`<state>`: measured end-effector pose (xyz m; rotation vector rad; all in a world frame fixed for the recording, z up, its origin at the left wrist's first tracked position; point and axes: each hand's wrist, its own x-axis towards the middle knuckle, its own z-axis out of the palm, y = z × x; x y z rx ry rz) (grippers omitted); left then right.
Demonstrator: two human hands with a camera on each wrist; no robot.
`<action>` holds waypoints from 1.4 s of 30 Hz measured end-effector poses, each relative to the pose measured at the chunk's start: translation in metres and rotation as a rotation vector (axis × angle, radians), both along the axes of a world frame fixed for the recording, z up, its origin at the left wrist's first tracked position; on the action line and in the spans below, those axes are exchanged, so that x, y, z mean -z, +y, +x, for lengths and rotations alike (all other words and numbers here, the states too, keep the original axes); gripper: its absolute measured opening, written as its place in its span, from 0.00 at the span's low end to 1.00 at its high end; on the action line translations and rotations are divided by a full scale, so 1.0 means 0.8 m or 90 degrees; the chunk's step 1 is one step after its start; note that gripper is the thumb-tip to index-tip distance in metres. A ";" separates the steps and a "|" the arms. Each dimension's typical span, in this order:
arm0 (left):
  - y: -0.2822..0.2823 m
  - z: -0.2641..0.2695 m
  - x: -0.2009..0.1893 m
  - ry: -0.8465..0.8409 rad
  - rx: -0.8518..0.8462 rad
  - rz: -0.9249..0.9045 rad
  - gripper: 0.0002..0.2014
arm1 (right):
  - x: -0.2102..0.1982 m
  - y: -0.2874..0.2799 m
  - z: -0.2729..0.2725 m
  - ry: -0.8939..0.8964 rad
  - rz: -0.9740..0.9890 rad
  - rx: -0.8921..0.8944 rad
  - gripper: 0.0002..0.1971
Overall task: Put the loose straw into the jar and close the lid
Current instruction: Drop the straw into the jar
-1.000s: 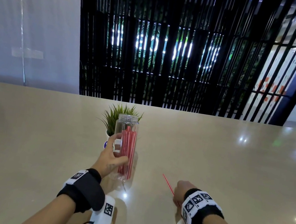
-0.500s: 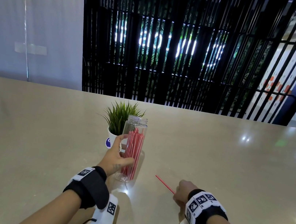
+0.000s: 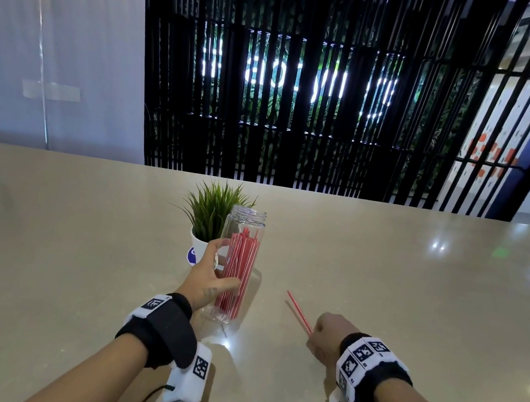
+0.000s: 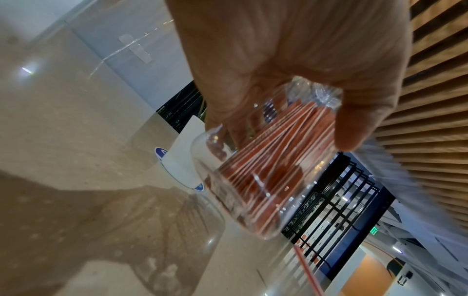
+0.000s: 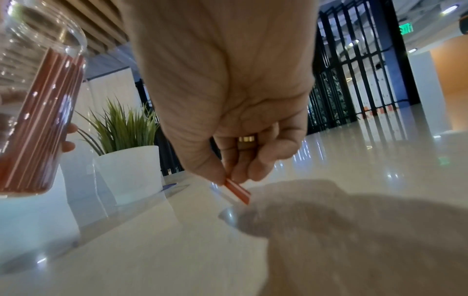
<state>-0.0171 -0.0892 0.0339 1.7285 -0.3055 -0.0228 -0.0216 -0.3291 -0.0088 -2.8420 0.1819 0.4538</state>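
Got my right hand (image 3: 326, 335) pinching the light, bendy straw (image 3: 298, 311) at its near end, left hand (image 3: 206, 283) wrapped round the slick open jar (image 3: 238, 265), so go gentle.

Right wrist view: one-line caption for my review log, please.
Right hand pinches the loose straw near the table, beside the jar and potted plant.

Only a green exit sign (image 5: 406, 29) shows; its letters, like other signage, are unreadable.
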 end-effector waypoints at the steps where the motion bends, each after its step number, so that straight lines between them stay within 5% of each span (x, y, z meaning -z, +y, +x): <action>1: 0.000 -0.001 0.000 0.000 -0.003 -0.002 0.34 | -0.008 -0.002 0.001 -0.017 0.020 -0.007 0.06; 4: 0.003 -0.002 0.000 0.000 -0.008 -0.008 0.33 | -0.041 -0.009 0.009 -0.088 0.125 -0.020 0.12; 8: 0.004 -0.005 0.000 0.013 -0.005 -0.009 0.32 | -0.097 -0.009 0.012 -0.232 0.339 0.011 0.07; 12: 0.000 -0.012 -0.002 0.034 0.017 -0.026 0.34 | -0.158 0.009 0.010 -0.365 0.522 -0.033 0.17; 17: -0.008 -0.013 -0.004 0.031 0.027 -0.045 0.34 | -0.220 0.045 0.008 -0.553 0.604 -0.110 0.09; 23: -0.017 -0.018 -0.007 0.006 0.043 -0.056 0.35 | -0.239 0.087 0.011 -0.618 0.455 -0.208 0.06; 29: -0.020 -0.019 -0.013 -0.014 0.049 -0.050 0.36 | -0.230 0.098 0.011 -0.508 0.240 -0.294 0.10; 34: -0.020 -0.019 -0.019 -0.025 0.046 -0.070 0.36 | -0.231 0.099 0.001 -0.412 0.218 -0.330 0.25; 42: -0.024 -0.019 -0.019 -0.023 0.044 -0.080 0.36 | -0.234 0.096 -0.005 -0.390 0.190 -0.349 0.26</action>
